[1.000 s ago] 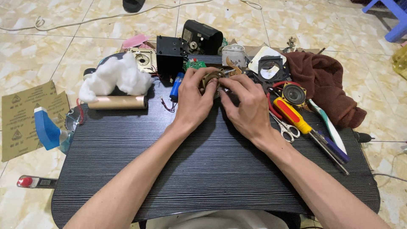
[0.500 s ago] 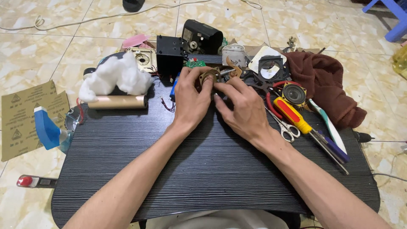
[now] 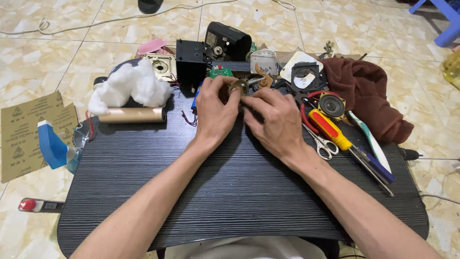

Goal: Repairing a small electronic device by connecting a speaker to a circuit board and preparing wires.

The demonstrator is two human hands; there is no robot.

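Since the earlier frame the right hand [image 3: 275, 122] has slid a little nearer, and the left hand [image 3: 215, 112] stays in place. Both hands rest on the dark desk [image 3: 230, 192], close together, fingers clamped on a small round brass part [image 3: 238, 88] between them. Just right lie scissors [image 3: 322, 144] and a yellow-red screwdriver [image 3: 330, 129]. Farther left sits white cotton [image 3: 129, 86]; behind, a black box [image 3: 190, 64].
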